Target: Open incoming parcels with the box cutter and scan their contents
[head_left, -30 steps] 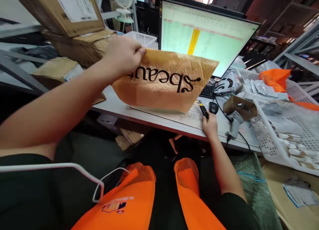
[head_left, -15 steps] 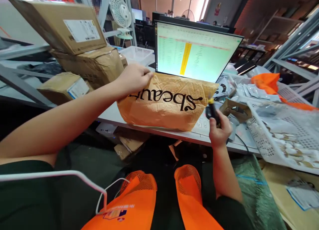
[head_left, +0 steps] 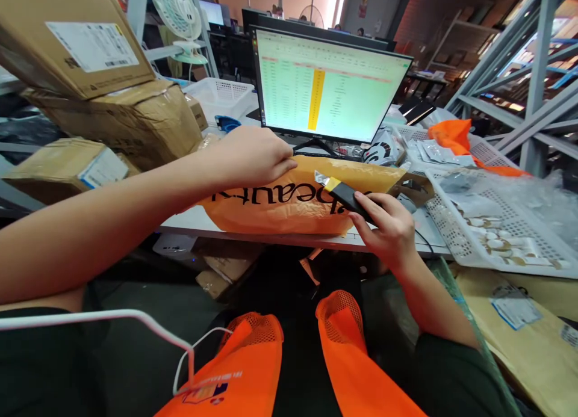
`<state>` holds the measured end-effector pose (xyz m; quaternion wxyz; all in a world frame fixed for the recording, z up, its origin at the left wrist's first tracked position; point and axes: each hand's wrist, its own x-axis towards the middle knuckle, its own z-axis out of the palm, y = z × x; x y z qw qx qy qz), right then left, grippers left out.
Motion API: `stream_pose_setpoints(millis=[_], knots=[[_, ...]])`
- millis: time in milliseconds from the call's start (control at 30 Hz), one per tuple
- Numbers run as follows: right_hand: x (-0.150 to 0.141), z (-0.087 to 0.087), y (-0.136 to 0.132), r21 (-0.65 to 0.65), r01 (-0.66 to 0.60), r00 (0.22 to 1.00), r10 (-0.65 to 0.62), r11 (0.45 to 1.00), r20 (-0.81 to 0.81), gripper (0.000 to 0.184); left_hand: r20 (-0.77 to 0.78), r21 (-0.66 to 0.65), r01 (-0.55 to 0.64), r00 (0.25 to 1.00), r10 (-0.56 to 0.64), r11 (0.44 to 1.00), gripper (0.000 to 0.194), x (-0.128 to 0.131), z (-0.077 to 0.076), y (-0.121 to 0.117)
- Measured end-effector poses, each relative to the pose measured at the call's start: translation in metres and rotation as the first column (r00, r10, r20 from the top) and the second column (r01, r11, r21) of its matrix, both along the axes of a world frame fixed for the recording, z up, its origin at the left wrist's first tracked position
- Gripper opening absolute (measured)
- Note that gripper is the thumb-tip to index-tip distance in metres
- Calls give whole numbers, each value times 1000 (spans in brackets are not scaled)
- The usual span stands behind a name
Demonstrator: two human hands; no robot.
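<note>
An orange-yellow mailer bag (head_left: 271,215) with black lettering, upside down to me, rests at the front edge of the white desk (head_left: 185,219). My left hand (head_left: 257,155) is closed on its upper edge, left of the middle. In my right hand (head_left: 388,227) is a black and yellow box cutter (head_left: 345,195), its tip pointing up and left. The cutter lies over the front of the bag, covering part of the lettering; whether its blade touches the bag I cannot tell.
A monitor (head_left: 332,83) showing a spreadsheet stands behind the bag. Cardboard boxes (head_left: 121,119) are stacked at the left, near a small fan (head_left: 176,11). At the right is a white perforated basket (head_left: 456,239) with small packets. A white cable (head_left: 135,315) crosses low at the left.
My right hand has brought the box cutter from the bag's right side leftward across its front, turning its tip to the left. My left hand keeps its hold, and the bag's top sits lower.
</note>
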<state>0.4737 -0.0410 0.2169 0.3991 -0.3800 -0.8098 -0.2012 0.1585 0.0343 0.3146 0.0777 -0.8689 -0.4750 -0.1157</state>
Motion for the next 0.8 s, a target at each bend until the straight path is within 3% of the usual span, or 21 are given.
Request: stream_pose_setpoints(millis=[167,300,367,433,533,633,700,800], knots=[[-7,14,-13,45,86,995,-88,995,55,33,-153,20,-39,987,42,999,41,26,5,-26],[-3,22,-10,27,122,989,-124,992,82,34,-309,53,13,951,4,999,44,36,9,-40],[26,30,-4,-29,187,980,-184,982,81,36,-360,86,28,933,5,996,45,31,9,-41],[74,41,2,-62,352,936,-352,934,21,39,-374,99,14,927,24,995,48,21,8,-37],[149,47,14,-148,619,760,-636,772,-135,46,-339,24,-41,940,47,999,50,4,9,-19],[168,21,33,-360,626,682,-710,691,-176,45,-288,-109,-80,957,46,991,43,-2,12,16],[142,-13,51,-498,554,724,-681,667,-108,41,-255,-196,-66,967,14,978,48,3,15,47],[79,-69,80,-633,481,807,-589,607,48,42,-205,-250,-37,979,-16,968,56,22,15,90]])
